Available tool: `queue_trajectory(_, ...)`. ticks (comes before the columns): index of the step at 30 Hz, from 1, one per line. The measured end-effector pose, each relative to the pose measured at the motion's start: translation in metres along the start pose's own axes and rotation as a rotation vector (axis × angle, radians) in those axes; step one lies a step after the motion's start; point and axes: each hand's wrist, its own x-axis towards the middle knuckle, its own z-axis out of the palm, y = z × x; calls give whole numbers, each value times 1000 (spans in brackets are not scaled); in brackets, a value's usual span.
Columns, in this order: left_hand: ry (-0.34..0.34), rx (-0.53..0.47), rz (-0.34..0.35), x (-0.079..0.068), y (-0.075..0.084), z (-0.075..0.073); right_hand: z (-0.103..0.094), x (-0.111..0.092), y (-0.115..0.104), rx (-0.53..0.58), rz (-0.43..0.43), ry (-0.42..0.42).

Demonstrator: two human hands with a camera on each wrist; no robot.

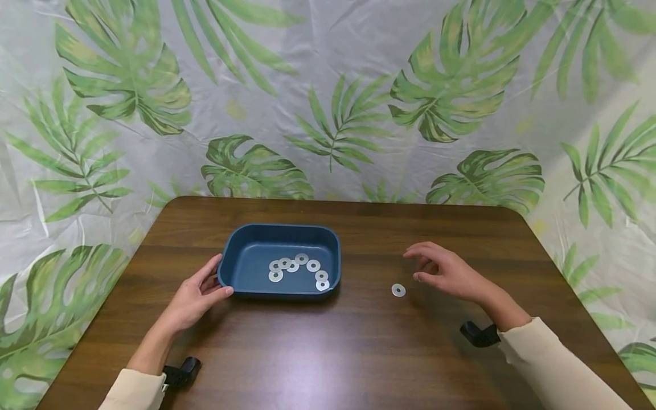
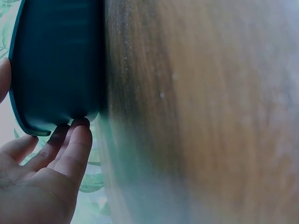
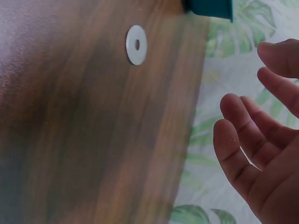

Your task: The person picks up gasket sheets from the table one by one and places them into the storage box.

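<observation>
A dark blue rectangular tray (image 1: 279,294) with rounded corners stands on the table. Several flat metal washers (image 1: 301,259) lie inside, some overlapping, toward its right half. My left hand (image 1: 197,296) grips the tray's left end, thumb at the near corner of the rim and fingers against the end wall. In the left wrist view, fingertips (image 2: 80,122) touch the tray's outer side (image 2: 58,65). One more washer (image 1: 398,290) lies flat on the table to the right of the tray. My right hand (image 1: 446,272) hovers just right of that washer, fingers loosely bent, holding nothing.
The brown wooden table (image 1: 318,353) has rounded far corners. Behind it hangs a pale curtain (image 1: 348,51) with green leaf prints. Black wrist devices (image 1: 479,334) sit on both forearms, by the cream sleeves.
</observation>
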Motion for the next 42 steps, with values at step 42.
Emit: queue_trajectory(42, -1, -3, -4, -1, 1, 1, 50, 8, 21, -231, -15, -98)
